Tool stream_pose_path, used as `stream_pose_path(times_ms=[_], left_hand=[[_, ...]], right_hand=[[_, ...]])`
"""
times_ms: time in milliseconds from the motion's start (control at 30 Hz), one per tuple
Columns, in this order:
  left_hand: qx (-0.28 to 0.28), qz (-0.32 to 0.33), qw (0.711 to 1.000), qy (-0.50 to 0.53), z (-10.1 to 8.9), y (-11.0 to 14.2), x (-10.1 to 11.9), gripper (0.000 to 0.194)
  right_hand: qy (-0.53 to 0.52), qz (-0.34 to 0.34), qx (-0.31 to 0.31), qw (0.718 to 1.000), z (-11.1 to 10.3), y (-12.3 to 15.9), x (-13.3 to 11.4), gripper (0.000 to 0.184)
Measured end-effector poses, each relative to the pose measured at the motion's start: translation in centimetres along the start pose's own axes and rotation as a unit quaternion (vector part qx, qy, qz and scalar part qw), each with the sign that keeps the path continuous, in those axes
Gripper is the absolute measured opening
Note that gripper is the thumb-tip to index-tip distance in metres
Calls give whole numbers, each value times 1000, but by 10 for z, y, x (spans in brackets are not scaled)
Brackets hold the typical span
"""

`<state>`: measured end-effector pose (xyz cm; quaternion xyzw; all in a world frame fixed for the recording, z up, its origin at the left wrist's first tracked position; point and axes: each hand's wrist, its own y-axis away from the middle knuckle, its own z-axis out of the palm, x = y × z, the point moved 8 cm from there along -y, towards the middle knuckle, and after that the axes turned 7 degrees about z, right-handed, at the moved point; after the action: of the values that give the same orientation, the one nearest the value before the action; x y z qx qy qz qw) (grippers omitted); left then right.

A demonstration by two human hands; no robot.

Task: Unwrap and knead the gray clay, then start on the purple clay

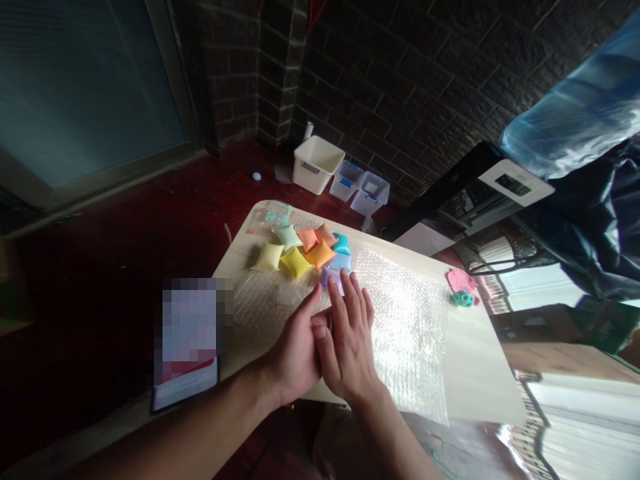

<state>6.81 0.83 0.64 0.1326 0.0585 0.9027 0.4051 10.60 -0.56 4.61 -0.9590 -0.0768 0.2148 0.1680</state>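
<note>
Hands: the left hand [299,343] and right hand [347,337] meet just below the centre of the frame, palms turned toward each other.
Fingers: the right's are extended, only slightly spread; most of the left's are hidden, so their curl cannot be told, nor whether anything lies between the palms.
Wrap: bubble wrap [410,327] spreads beneath and to either side of the hands, over the table [480,353].
Purple packet: the purple packet [325,273] lies at mid-frame, straight up the picture from the fingers, the right's index tip overlapping it; contact is unclear. The right hand looks nearer. Its long axis is hidden.
Other packets: yellow packet [296,263] to its left, blue packet [339,261] just above, orange packet [320,254] up and left.
Tubs: beige bin [319,163] on the floor, upper centre.
</note>
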Motion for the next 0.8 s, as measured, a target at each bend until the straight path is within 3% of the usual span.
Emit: stream_pose_path(times_ms=[167, 267, 433, 533, 633, 800], left_hand=[[-7, -19, 1000, 4, 1, 5, -1, 66], [23, -35, 999, -6, -9, 3, -1, 67], [43, -22, 999, 12, -17, 2, -1, 68], [61, -16, 998, 11, -20, 2, 4, 67], [66, -11, 998, 0, -19, 2, 16, 71], [46, 4, 999, -5, -14, 1, 28, 75]], right_hand=[[-83, 17, -15, 996, 1, 1, 6, 60], [-142, 41, -21, 989, 3, 2, 10, 61], [-118, 0, -71, 990, 12, 4, -4, 73], [-154, 11, 2, 988, -7, 5, -1, 70], [-146, 18, 95, 985, -31, 8, 7, 55], [-79, -30, 106, 991, -39, 8, 2, 41]])
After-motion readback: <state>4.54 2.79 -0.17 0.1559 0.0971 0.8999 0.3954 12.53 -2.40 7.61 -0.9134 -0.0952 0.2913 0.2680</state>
